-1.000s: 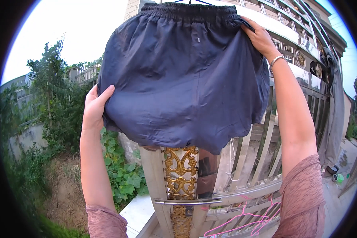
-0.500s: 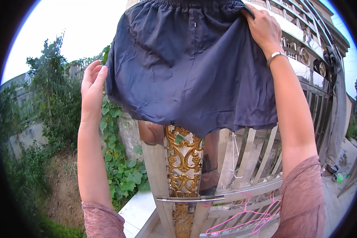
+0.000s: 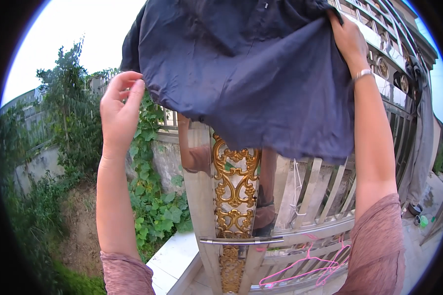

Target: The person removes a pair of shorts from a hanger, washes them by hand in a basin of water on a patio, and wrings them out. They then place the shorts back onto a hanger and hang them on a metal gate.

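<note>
Garment point(image 3: 246, 83), dark blue, was grasped near its upper right edge by the right hand point(image 3: 351, 44). Left hand point(image 3: 120, 105) curled at its lower left edge, grip indeterminable.

Garment point(image 3: 241, 73) cropped above, sleeves point(image 3: 376, 246) below; fence point(image 3: 320, 228) part-hidden

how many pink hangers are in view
2, both lower right: one pink hanger left of the right sleeve, and a second pink hanger overlapping it, nearer that sleeve, which may hide more.
</note>
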A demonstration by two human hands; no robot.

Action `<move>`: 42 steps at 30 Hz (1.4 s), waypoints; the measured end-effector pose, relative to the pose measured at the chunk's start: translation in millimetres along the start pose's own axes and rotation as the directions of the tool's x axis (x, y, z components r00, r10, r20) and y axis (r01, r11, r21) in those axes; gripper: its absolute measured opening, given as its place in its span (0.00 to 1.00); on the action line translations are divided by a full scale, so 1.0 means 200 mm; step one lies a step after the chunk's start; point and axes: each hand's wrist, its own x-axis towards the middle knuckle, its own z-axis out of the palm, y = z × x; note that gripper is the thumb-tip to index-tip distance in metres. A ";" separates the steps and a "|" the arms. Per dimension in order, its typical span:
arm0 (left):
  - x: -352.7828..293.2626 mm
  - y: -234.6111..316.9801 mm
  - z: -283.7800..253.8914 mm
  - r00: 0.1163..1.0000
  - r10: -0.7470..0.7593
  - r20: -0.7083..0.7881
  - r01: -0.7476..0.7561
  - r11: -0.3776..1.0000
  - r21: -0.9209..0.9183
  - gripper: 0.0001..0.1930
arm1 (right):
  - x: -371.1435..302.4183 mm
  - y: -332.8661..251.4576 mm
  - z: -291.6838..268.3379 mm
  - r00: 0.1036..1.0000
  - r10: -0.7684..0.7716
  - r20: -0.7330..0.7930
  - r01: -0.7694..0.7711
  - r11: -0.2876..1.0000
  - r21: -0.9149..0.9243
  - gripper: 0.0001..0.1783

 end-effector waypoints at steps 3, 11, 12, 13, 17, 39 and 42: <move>0.04 0.04 -0.09 0.863 0.386 -0.326 -0.241 0.881 0.407 0.06 | -0.22 0.08 0.00 0.977 -0.161 -0.138 0.168 0.985 0.036 0.20; 0.00 0.11 0.02 0.882 -0.310 0.356 0.307 0.949 0.065 0.34 | -0.80 0.03 -0.17 0.834 -0.547 -0.071 0.551 0.820 0.152 0.32; -0.05 0.14 0.08 0.692 -0.456 0.560 0.453 0.878 0.156 0.37 | -0.84 0.06 -0.17 0.834 -0.550 -0.048 0.551 0.823 0.137 0.33; -0.11 0.15 0.10 0.640 -0.372 0.672 0.311 0.926 0.215 0.32 | -0.87 0.09 -0.18 0.825 -0.564 -0.035 0.563 0.816 0.126 0.32; -0.35 0.14 0.19 0.652 -0.248 0.716 0.414 0.908 -0.063 0.14 | -0.98 0.16 -0.18 0.824 -0.564 0.053 0.546 0.817 0.185 0.29; -0.43 0.16 0.55 0.375 -0.229 0.898 0.926 0.040 -0.376 0.36 | -1.44 0.33 -0.44 0.776 -0.557 0.298 0.454 0.820 0.350 0.27; -0.54 0.19 0.60 0.419 -0.269 0.867 0.881 -0.109 -0.460 0.30 | -1.51 0.33 -0.45 0.749 -0.587 0.307 0.460 0.794 0.397 0.28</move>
